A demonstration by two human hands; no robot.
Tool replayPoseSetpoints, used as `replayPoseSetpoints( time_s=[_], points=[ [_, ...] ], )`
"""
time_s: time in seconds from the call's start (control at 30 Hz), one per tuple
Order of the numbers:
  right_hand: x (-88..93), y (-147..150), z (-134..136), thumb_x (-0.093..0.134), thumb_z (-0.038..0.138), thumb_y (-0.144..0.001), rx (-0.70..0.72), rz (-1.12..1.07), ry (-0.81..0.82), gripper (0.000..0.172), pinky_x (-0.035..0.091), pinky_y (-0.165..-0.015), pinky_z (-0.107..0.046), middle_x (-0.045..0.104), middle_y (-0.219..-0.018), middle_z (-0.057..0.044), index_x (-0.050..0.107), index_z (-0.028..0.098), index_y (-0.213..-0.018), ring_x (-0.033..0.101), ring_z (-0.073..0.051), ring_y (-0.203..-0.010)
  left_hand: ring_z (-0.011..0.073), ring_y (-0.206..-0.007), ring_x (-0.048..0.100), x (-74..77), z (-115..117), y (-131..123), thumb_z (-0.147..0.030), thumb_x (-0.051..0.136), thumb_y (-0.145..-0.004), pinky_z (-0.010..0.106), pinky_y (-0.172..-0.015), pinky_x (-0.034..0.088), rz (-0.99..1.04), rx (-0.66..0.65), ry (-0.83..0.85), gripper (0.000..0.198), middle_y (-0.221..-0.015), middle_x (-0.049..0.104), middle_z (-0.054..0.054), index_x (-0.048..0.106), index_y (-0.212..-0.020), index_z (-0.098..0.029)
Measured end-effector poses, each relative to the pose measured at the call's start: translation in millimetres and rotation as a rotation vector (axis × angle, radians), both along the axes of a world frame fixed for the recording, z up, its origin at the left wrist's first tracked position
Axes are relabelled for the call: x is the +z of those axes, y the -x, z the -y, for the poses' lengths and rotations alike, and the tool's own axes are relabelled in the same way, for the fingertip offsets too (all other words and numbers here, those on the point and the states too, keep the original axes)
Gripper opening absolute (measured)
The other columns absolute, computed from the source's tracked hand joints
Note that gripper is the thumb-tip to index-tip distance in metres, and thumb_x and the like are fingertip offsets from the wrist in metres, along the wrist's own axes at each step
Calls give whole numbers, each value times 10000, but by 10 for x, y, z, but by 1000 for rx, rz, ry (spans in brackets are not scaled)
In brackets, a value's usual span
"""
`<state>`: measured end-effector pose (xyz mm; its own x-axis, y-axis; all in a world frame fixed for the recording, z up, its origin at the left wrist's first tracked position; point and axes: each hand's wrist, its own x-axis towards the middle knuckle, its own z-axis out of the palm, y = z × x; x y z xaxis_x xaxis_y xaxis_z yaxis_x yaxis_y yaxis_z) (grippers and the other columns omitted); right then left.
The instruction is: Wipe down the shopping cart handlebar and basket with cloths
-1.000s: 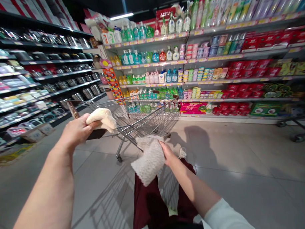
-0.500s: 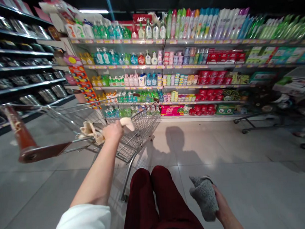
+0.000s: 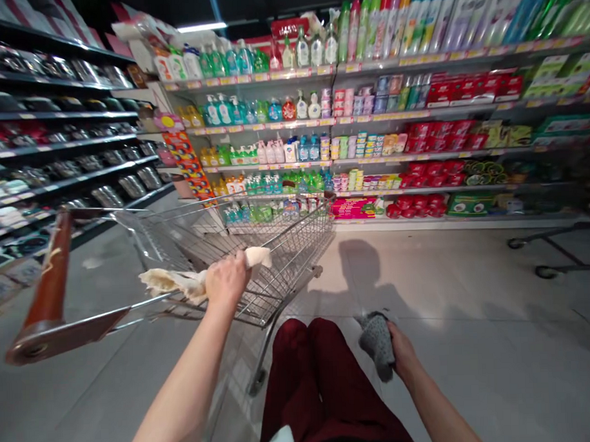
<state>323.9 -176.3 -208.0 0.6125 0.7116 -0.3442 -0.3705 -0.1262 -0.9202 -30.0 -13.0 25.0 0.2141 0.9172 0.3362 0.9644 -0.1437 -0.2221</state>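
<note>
My left hand (image 3: 228,281) is closed on a cream cloth (image 3: 181,280) and presses it against the top rail of a wire shopping cart (image 3: 286,247). The cloth sticks out on both sides of the fist. My right hand (image 3: 403,352) hangs low beside my dark red trousers (image 3: 325,387), closed on a second cloth (image 3: 377,337) that looks grey in shadow. The cart's brown handle bar (image 3: 48,287) stands at the left, nearer to me.
Shelves of soap bottles and boxed goods (image 3: 350,129) line the far side of the aisle. Dark shelves with metal cookware (image 3: 64,145) run along the left. Part of another trolley's frame (image 3: 548,251) shows at the right on the tiled floor.
My left hand moved from the cart's handle to its side rail with the cream cloth. My right hand dropped from the cart to beside my leg, still holding its cloth.
</note>
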Motion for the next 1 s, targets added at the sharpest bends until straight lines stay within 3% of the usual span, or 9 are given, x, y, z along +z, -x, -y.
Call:
replayPoseSetpoints(
  time_s=[0.1,0.17,0.23,0.37,0.53,0.67,0.77,0.9,1.0],
  points=[
    [438,79,-652,578,480,-627,1,351,-74,372,543,-672,-352,704,-779,-77,663,169,-813,662,-234,-733,308,-797,675,-2,303,155,-349,409,-920,364,-670,389,-77,-8,-10,289,-860,687,152,607,-983,-147],
    [792,173,-1105,560,461,-648,36,449,-134,357,525,-754,-330,709,-852,-66,658,184,-850,650,-219,-813,305,-799,673,6,466,270,-355,438,-913,361,-668,383,-115,-5,-13,264,-855,685,138,604,-979,-161],
    [1126,303,-1517,509,437,-733,106,670,-228,372,497,-827,-333,707,-967,-73,647,190,-974,636,-221,-914,302,-794,671,10,581,392,-380,469,-904,356,-662,376,-143,-6,-21,252,-847,684,122,602,-958,-173],
    [1565,607,-2047,485,283,-815,306,1213,-202,328,446,-835,-336,696,-1003,-116,636,176,-1086,615,-234,-945,295,-762,668,2,700,634,-413,513,-884,349,-640,361,-191,-3,-36,239,-823,684,93,601,-917,-193],
    [1705,832,-2157,526,289,-870,561,1539,-208,271,377,-851,-323,713,-953,-127,691,168,-1047,587,-215,-919,298,-756,663,-1,736,867,-441,502,-885,347,-636,354,-222,13,-33,262,-808,688,90,608,-892,-201],
    [1741,855,-2073,493,367,-921,581,1632,-143,331,334,-735,-305,715,-918,-131,709,147,-1040,582,-179,-807,290,-796,660,13,670,937,-523,453,-901,335,-657,376,-140,25,29,369,-856,692,97,621,-947,-197],
    [1736,865,-2033,483,368,-921,573,1645,-127,328,317,-689,-292,720,-901,-119,715,159,-1024,588,-176,-774,273,-840,650,73,590,951,-544,390,-922,325,-686,414,78,53,35,443,-928,681,107,632,-1017,-185],
    [1678,908,-2003,489,392,-907,537,1676,-95,335,320,-668,-288,728,-893,-127,721,168,-994,614,-210,-783,276,-1015,591,301,656,1023,-507,379,-921,360,-849,458,430,139,-330,462,-1080,613,146,634,-1042,-141],
    [1634,943,-1970,488,412,-906,514,1699,-81,340,315,-658,-293,731,-885,-127,716,176,-996,623,-222,-775,328,-1148,523,476,881,1127,-490,462,-877,434,-962,422,504,290,-586,394,-1094,598,158,652,-932,-149]
  ],
)
